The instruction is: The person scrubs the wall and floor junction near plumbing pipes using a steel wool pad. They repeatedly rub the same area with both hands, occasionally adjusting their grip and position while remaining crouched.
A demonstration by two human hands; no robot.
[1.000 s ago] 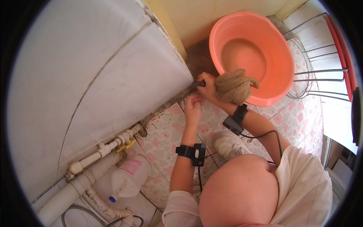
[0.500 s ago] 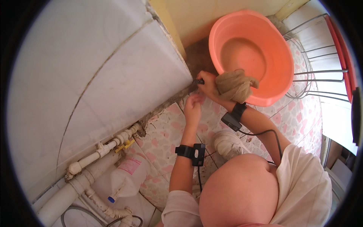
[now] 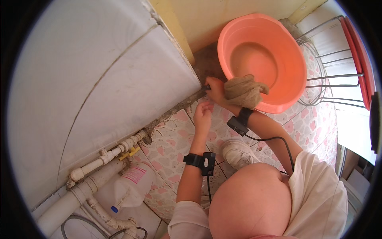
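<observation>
Low beside the tiled wall corner, my right hand (image 3: 216, 91) is closed on a small dark object (image 3: 207, 87), mostly hidden by the fingers. Just below it, my left hand (image 3: 203, 116) has its fingers loosely bent and apart, with nothing visible in them. Its fingertips are close to the right hand. A crumpled brown cloth (image 3: 244, 91) hangs over the near rim of an orange plastic basin (image 3: 292, 63), right behind my right wrist. A little cloudy water seems to lie in the basin.
White pipes (image 3: 95, 163) with a yellow valve handle (image 3: 130, 153) run along the wall base. A plastic jug (image 3: 133, 185) with a blue cap lies beside them. A wire-legged stool with a red seat (image 3: 358, 65) stands at right. My white shoe (image 3: 238, 154) rests on the patterned tiles.
Both hands stay at the wall corner. The left hand, blurred before, is now sharp and slightly lower, a little apart from the right. The whole view has shifted slightly.
</observation>
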